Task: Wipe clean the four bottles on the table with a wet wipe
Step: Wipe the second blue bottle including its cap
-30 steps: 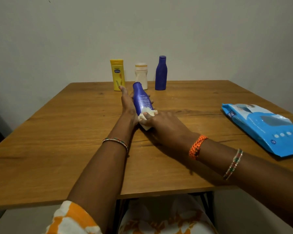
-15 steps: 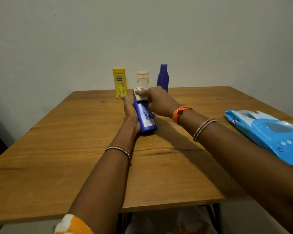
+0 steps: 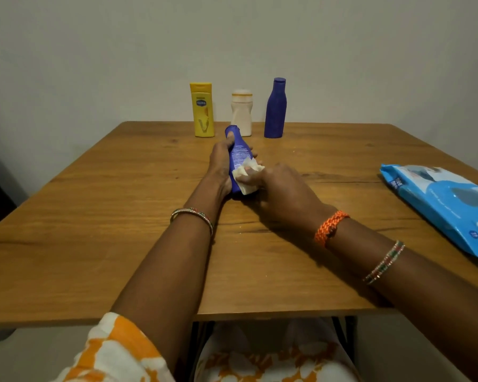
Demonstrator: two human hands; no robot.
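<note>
The left hand [image 3: 221, 164] grips the blue bottle [image 3: 239, 158] from its left side, fingers curled round the body, thumb up near the cap end. The bottle lies tilted, cap pointing away from the person, base toward them, low over the table [image 3: 94, 230]. The right hand [image 3: 283, 194] pinches a crumpled white wet wipe [image 3: 246, 176] against the lower half of the bottle, fingers bent over the wipe. Both forearms stretch forward across the table; the left wrist carries a thin beaded bangle [image 3: 192, 213], the right wrist a braided orange band [image 3: 330, 227] and, further up the forearm, a second beaded bangle [image 3: 384, 261].

Beyond the blue bottle, near the far edge of the table, three bottles stand upright in a row: a yellow bottle [image 3: 202, 110] with a flat rectangular body to the far left, a cream bottle [image 3: 241, 113] with a waisted shape directly behind, and a dark blue bottle [image 3: 275, 108] with a narrow neck to the far right. Well to the right of the blue bottle lies a flat, glossy blue wipe pack [image 3: 442, 205].

The table is wood-grain brown with a matte finish. A plain pale wall [image 3: 122, 51] stands behind it. An orange-and-white patterned sleeve [image 3: 116, 354] shows at the near edge.
</note>
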